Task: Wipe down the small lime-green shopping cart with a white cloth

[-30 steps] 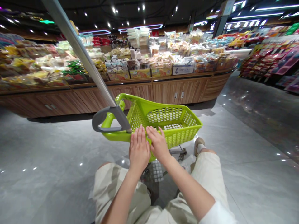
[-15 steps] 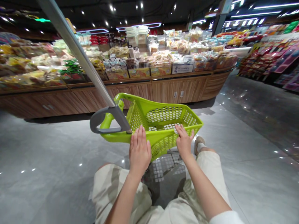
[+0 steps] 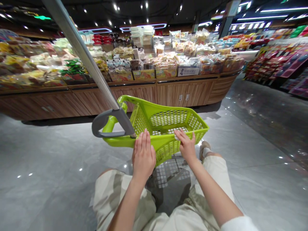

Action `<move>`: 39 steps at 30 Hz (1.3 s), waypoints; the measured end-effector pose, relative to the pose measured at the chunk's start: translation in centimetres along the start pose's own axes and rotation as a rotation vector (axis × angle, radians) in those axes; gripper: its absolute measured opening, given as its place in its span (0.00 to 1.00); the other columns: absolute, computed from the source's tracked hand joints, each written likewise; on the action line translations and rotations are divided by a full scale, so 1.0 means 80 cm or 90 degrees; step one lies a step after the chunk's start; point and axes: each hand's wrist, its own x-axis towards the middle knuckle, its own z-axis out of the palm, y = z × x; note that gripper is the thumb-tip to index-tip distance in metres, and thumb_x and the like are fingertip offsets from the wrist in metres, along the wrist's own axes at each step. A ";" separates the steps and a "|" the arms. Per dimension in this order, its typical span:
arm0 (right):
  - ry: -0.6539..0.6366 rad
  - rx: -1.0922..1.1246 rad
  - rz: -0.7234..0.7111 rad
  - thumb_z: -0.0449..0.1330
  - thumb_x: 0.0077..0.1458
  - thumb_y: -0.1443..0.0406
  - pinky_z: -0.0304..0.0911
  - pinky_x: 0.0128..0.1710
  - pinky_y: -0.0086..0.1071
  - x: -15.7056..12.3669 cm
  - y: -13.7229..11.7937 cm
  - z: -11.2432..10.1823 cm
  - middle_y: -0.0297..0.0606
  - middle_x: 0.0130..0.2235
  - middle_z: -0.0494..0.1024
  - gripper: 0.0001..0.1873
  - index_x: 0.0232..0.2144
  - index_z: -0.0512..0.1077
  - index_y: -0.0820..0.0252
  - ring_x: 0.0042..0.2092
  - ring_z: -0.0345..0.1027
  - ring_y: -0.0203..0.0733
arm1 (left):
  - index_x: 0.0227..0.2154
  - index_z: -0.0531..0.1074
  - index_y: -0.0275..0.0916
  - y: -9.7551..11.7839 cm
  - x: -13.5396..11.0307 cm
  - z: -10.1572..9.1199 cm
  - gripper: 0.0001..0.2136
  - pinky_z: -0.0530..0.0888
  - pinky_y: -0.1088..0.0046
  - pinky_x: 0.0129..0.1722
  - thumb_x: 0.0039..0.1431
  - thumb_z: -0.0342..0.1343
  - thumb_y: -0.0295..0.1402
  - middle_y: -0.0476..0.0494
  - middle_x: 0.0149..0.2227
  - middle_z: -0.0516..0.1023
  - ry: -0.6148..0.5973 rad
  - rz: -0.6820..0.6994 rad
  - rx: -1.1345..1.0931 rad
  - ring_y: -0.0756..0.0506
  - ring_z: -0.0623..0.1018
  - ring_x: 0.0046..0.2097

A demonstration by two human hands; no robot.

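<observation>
A lime-green plastic shopping cart [image 3: 168, 110] with a perforated basket stands sideways in front of me. My left hand [image 3: 143, 154] lies flat along its near rim, fingers stretched and together, holding nothing. Farther right on the same rim is my right hand [image 3: 187, 144], its fingers pressing a small white wad [image 3: 176, 137] that looks like tissue against the edge. Most of that wad is hidden under the fingers. A grey metal pole [image 3: 89, 61] rises from the cart's left end toward the upper left, with a dark grey loop handle [image 3: 97, 124] at its foot.
Behind the cart runs a wood-fronted display counter [image 3: 173, 93] heaped with packaged foods. Racks of colourful packets [image 3: 269, 57] stand at the right. Glossy grey floor tiles [image 3: 53, 160] surround the cart, and my knees are on either side of its lower frame.
My right hand has slid a little left along the rim with the white tissue under its fingers. The left hand has stayed in place.
</observation>
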 end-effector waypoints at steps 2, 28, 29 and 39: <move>0.035 -0.029 0.059 0.46 0.47 0.79 0.28 0.66 0.61 -0.004 0.029 -0.003 0.33 0.59 0.72 0.39 0.59 0.66 0.47 0.66 0.55 0.43 | 0.68 0.45 0.33 0.002 0.001 0.000 0.29 0.55 0.54 0.67 0.65 0.42 0.29 0.35 0.68 0.57 0.000 0.001 0.000 0.39 0.58 0.68; 0.042 0.077 -0.009 0.45 0.45 0.79 0.47 0.66 0.47 0.017 -0.064 0.024 0.39 0.56 0.75 0.36 0.56 0.69 0.58 0.63 0.61 0.41 | 0.66 0.51 0.29 0.006 0.004 0.006 0.28 0.56 0.54 0.67 0.64 0.44 0.27 0.34 0.68 0.58 0.003 -0.019 0.036 0.38 0.57 0.68; 0.009 0.108 -0.082 0.45 0.46 0.79 0.47 0.66 0.44 0.020 -0.088 0.028 0.39 0.58 0.73 0.37 0.58 0.67 0.59 0.64 0.59 0.39 | 0.66 0.52 0.28 0.006 0.005 0.007 0.27 0.56 0.54 0.67 0.64 0.44 0.27 0.33 0.68 0.58 0.003 -0.018 0.040 0.38 0.57 0.68; 0.010 0.022 -0.049 0.45 0.45 0.80 0.30 0.67 0.56 -0.003 0.008 0.005 0.34 0.61 0.70 0.42 0.61 0.63 0.49 0.66 0.55 0.40 | 0.67 0.49 0.30 0.004 0.004 0.009 0.29 0.54 0.55 0.68 0.64 0.44 0.27 0.35 0.68 0.57 -0.007 -0.008 0.032 0.39 0.56 0.69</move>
